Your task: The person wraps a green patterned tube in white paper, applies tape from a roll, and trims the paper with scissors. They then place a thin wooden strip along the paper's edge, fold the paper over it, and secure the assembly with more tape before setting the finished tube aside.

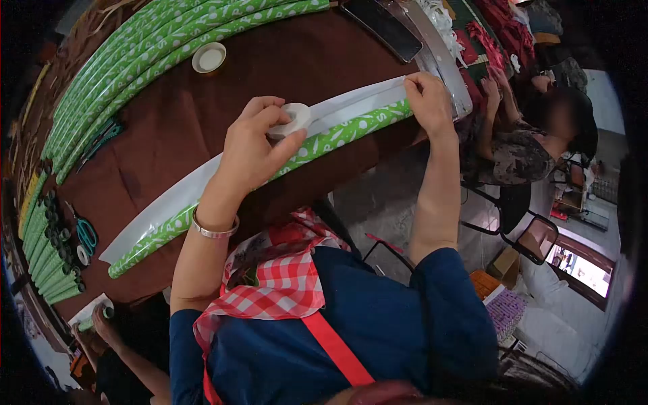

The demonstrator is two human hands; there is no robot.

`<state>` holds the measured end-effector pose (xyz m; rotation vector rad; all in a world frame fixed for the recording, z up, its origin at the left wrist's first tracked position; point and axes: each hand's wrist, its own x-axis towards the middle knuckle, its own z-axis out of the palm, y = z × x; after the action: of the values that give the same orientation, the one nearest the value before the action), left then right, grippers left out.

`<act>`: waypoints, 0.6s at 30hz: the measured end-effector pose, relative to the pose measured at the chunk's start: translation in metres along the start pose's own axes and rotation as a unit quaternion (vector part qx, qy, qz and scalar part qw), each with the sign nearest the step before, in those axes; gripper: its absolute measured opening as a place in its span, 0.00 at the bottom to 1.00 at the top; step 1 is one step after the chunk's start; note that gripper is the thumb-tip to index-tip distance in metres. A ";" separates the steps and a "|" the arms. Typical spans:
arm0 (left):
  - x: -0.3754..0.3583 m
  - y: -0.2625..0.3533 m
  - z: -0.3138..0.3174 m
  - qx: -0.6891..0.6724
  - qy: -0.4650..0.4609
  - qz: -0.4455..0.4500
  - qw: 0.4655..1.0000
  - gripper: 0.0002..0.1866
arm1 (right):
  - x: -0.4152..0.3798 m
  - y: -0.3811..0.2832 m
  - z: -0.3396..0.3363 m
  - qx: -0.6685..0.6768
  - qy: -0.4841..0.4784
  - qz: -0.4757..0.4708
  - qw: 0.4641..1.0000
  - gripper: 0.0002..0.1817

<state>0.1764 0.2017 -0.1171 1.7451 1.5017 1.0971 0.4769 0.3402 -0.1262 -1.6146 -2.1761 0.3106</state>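
A green patterned sheet [347,133] is lying partly rolled on the table [290,47]. At the middle of the sheet, the person's left hand [253,145] is holding a white tape roll [299,119] between thumb and fingers. At the sheet's right end, the right hand [430,104] is pinching the edge, its fingers narrow. Beyond the sheet, a phone [383,28], a small round pale object [209,59] and several green rolls [169,40] are lying; teal-handled scissors [86,234] are lying near its left end.
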 end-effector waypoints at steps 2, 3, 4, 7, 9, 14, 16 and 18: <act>0.000 -0.001 0.001 0.026 0.008 -0.001 1.000 0.15 | 0.001 0.001 -0.001 -0.001 -0.002 0.004 1.000 0.09; 0.000 0.000 0.002 0.023 0.007 -0.001 1.000 0.15 | 0.001 0.001 -0.002 0.000 -0.003 0.007 1.000 0.10; 0.000 0.001 0.002 0.030 0.012 -0.014 0.999 0.15 | 0.002 0.002 -0.002 -0.002 -0.003 0.008 1.000 0.10; 0.002 0.002 0.001 0.043 0.016 -0.030 0.999 0.16 | 0.003 0.002 -0.002 0.014 0.000 -0.004 1.000 0.10; 0.001 0.003 0.002 0.052 0.017 -0.033 0.998 0.16 | 0.003 0.002 -0.002 0.012 0.005 -0.003 1.000 0.09; 0.001 0.003 0.003 0.060 0.012 -0.038 0.997 0.17 | 0.005 0.009 -0.002 0.015 0.004 -0.014 1.000 0.09; 0.001 0.004 0.002 0.059 0.010 -0.040 0.997 0.17 | 0.005 0.009 -0.003 0.015 0.001 -0.022 1.000 0.09; 0.002 0.005 0.002 0.060 0.008 -0.042 0.997 0.17 | 0.005 0.005 -0.005 0.033 -0.001 -0.009 0.999 0.09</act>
<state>0.1807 0.2028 -0.1135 1.7391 1.6652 1.0007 0.4826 0.3458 -0.1231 -1.5590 -2.1573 0.3739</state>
